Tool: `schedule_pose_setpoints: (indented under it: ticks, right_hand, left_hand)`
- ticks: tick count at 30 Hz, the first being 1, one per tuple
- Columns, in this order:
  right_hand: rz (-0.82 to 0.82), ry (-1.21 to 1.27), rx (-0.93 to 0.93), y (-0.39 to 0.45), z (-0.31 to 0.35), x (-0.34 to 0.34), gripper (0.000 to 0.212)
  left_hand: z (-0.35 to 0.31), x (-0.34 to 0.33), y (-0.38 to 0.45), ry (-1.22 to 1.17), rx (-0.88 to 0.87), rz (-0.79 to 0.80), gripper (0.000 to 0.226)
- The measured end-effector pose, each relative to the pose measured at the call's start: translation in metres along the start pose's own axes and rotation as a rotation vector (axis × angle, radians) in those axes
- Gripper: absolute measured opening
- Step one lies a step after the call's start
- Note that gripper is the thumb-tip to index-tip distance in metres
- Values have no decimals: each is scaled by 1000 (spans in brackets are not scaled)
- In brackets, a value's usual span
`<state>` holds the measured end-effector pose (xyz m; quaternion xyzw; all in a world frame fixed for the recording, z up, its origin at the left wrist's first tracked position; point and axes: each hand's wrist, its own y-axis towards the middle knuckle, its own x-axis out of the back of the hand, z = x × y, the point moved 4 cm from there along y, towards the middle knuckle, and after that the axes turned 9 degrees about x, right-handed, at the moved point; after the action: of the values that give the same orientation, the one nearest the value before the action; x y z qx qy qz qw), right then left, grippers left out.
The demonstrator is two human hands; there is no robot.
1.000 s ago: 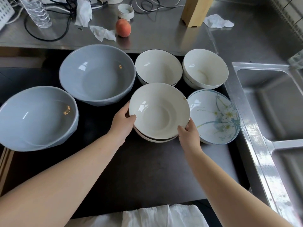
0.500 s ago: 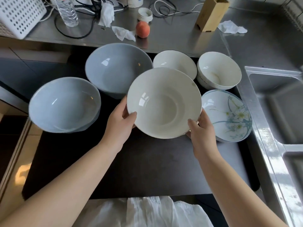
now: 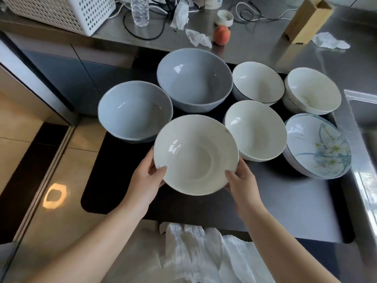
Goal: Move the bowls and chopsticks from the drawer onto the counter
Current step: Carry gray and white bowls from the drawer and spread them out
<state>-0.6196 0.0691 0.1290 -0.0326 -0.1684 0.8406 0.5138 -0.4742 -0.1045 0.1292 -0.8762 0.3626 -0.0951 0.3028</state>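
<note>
I hold a wide white bowl (image 3: 195, 154) in the air above the open dark drawer (image 3: 265, 205). My left hand (image 3: 145, 178) grips its left rim and my right hand (image 3: 242, 180) grips its right rim. In the drawer stand two grey-blue bowls (image 3: 132, 113) (image 3: 193, 78), a white bowl (image 3: 255, 129) just right of the held one, two more white bowls (image 3: 258, 82) (image 3: 312, 90) at the back and a flowered bowl (image 3: 318, 146) at the right. No chopsticks show.
The steel counter (image 3: 255, 50) behind the drawer carries a peach (image 3: 222, 35), crumpled tissues (image 3: 197, 37), a water bottle (image 3: 139, 11), cables, a white perforated basket (image 3: 67, 11) and a wooden holder (image 3: 306, 21). A sink (image 3: 365, 111) lies at the right.
The white bowl came up off the stack, leaving another white bowl below, and moved left and toward me. The view has shifted, showing more floor at the left.
</note>
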Motion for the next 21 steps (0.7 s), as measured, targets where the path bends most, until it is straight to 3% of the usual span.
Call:
schedule_pose_setpoints:
  ticks: [9,21]
  right_hand:
    - [-51,-30,-105,9,-23,-5,61]
    - [-174,159,-147,27,-29,-9,44]
  left_hand:
    - [19,-3,21,0,93,21,60]
    - [18,-5,51,-12,81,17,57]
